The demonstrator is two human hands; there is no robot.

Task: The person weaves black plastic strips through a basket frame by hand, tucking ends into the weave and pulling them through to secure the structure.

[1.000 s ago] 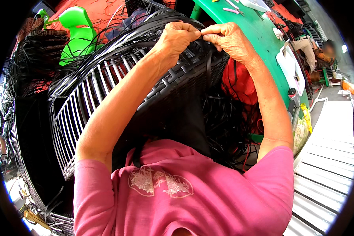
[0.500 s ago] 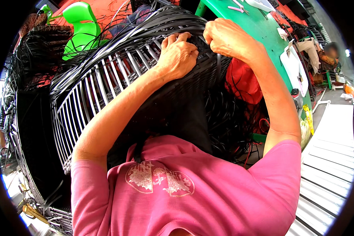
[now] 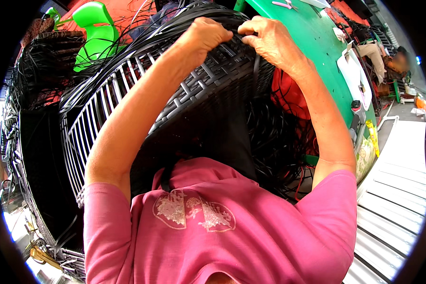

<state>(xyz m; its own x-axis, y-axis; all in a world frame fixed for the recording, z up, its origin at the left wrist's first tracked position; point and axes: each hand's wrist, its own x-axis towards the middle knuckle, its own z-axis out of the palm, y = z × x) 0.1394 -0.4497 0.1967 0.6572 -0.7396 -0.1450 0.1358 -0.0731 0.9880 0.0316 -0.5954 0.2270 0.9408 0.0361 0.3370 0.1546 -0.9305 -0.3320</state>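
Observation:
A partly woven black wicker panel [image 3: 194, 94] leans across my lap, its bars bare at the left and closely plaited at the right. My left hand [image 3: 206, 34] is closed in a pinch at the panel's upper edge, on a black plastic strip. Just to its right, thumb and forefinger of my right hand [image 3: 270, 42] pinch at the same place, the fingertips of both hands nearly meeting. The short length of strip between them is hard to make out against the dark weave. Many loose black strips [image 3: 175, 23] trail over the panel's far edge toward the left.
A green table [image 3: 312, 57] stands at the far right, bearing pink-handled pliers [image 3: 285, 4] and a white tray [image 3: 352, 80]. Behind the panel at left is a green chair [image 3: 97, 35]. A red bag [image 3: 288, 97] lies beneath the table edge. Another person [image 3: 397, 64] sits far right.
My left hand has moved up and right, off the weave to the panel's edge. My right hand has turned, its fingertips now facing the left hand's. More of the plaited part shows.

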